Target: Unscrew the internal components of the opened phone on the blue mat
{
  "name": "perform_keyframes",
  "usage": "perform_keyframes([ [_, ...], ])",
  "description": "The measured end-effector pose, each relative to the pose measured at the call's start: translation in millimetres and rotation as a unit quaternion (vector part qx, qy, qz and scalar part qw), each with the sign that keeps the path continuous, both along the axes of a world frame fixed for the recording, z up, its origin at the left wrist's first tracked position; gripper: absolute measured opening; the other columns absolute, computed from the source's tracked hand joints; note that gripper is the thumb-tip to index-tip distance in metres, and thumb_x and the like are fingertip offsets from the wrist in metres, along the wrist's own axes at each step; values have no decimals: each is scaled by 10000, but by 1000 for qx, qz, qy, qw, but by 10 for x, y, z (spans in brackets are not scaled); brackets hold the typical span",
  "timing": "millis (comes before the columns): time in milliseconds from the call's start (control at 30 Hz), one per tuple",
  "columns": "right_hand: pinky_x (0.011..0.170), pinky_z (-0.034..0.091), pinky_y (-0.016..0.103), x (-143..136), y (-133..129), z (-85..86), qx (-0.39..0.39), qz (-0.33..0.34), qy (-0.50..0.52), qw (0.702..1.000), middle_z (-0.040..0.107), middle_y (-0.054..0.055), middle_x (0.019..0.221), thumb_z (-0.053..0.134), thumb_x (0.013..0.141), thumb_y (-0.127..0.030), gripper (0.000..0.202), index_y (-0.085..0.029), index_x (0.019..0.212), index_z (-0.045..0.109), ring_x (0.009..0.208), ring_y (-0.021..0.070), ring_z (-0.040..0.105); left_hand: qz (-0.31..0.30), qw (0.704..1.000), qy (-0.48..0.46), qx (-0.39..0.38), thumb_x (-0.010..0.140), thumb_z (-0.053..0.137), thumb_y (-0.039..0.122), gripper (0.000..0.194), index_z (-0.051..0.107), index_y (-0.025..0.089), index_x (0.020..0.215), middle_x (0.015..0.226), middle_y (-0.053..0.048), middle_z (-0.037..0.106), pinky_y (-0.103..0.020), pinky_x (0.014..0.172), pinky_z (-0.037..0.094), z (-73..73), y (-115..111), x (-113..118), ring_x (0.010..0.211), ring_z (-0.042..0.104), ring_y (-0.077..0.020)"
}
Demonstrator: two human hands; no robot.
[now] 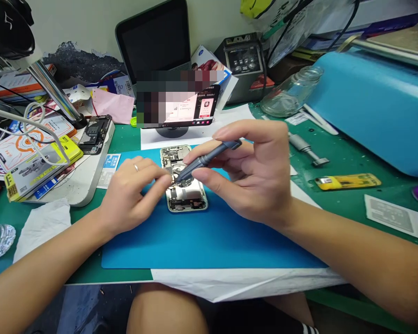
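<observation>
An opened phone (186,197) lies on the blue mat (195,241), its inner parts showing. My right hand (254,171) pinches a dark grey pen-like tool (209,159) between thumb and fingers, its tip slanting down to the middle of the phone. My left hand (135,192), with a ring on one finger, has thumb and forefinger pressed together at the phone's left edge, close to the tool tip. Whatever those fingertips hold, if anything, is too small to make out.
Behind the mat stands a lit phone (204,109) on a stand. A glass jar (292,93), a metal tool (308,148) and a yellow cutter (348,181) lie to the right. Boxes (38,162) and another opened phone (95,134) crowd the left, beside a white tissue (43,225).
</observation>
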State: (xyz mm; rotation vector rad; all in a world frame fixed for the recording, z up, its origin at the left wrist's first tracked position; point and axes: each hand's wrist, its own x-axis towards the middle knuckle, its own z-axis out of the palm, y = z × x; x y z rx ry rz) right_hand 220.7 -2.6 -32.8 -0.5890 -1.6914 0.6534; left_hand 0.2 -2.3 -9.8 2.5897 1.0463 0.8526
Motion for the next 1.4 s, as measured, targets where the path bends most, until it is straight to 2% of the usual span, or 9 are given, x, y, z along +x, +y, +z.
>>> perform_keyframes([
  [100, 766, 677, 294, 8, 21, -25, -6, 14, -9, 1000, 672, -36, 1010, 702, 879, -103, 371, -322, 1077, 476, 944, 161, 770, 74, 995, -59, -34, 1048, 432, 295, 272, 679, 206, 978, 897, -43, 704, -348, 795, 467, 27, 8, -26, 841, 631, -190],
  [167, 813, 677, 293, 13, 39, -60, -1, 25, -30, 999, 677, -35, 1018, 689, 893, -108, 339, -309, 1065, 477, 974, 153, 765, 98, 991, -82, -50, 1044, 426, 314, 278, 677, 204, 997, 890, -39, 684, -342, 789, 479, 25, 15, -40, 838, 633, -190],
  [267, 859, 674, 303, 16, 55, -98, 16, 29, -60, 998, 672, -25, 1023, 688, 899, -124, 312, -292, 1061, 480, 986, 148, 757, 98, 989, -83, -67, 1036, 434, 311, 271, 676, 193, 1007, 881, -37, 673, -342, 790, 483, 4, 19, -45, 823, 629, -188],
  [400, 829, 664, 313, 12, 58, -95, 23, 12, -113, 993, 722, 1, 1013, 649, 925, -162, 208, -287, 983, 494, 959, 172, 764, 97, 990, -77, -73, 1031, 442, 305, 265, 680, 190, 1017, 917, -43, 693, -345, 787, 481, -13, 17, -32, 812, 628, -187],
  [567, 788, 639, 330, -9, 73, -120, 96, -5, -183, 979, 749, 48, 1052, 618, 955, -155, 215, -275, 1074, 484, 997, 199, 760, 98, 990, -71, -75, 1025, 445, 298, 250, 671, 189, 1020, 961, -47, 707, -345, 785, 473, -3, 24, -24, 833, 631, -190],
  [800, 786, 630, 320, -29, 77, -128, 108, -3, -201, 974, 749, 55, 1050, 585, 978, -151, 166, -259, 1055, 486, 993, 188, 754, 88, 993, -57, -62, 1004, 450, 229, 220, 663, 181, 1022, 974, -39, 710, -346, 836, 459, -5, 39, -25, 893, 633, -196],
  [967, 857, 657, 327, 12, 96, -124, 77, -9, -136, 988, 733, 32, 1061, 642, 942, -141, 215, -255, 1066, 508, 1010, 179, 755, 86, 994, -23, -57, 984, 479, 193, 197, 661, 173, 1057, 993, -39, 703, -345, 819, 444, -25, 56, -14, 886, 614, -194],
  [1100, 876, 679, 339, 45, 109, -102, 61, -15, -48, 997, 683, -2, 1097, 685, 902, -99, 385, -301, 1176, 505, 1044, 174, 746, 62, 997, 21, -41, 954, 603, 221, 189, 676, 181, 1123, 1041, -42, 712, -345, 829, 442, -81, 75, -7, 914, 626, -202],
  [1400, 812, 699, 298, 33, 106, -49, 92, -10, -29, 995, 652, -17, 1064, 708, 877, -60, 475, -337, 1213, 521, 989, 156, 761, 32, 999, 38, 1, 978, 655, 232, 93, 731, 194, 1015, 927, -14, 746, -339, 787, 412, -122, 99, -24, 866, 637, -186],
])
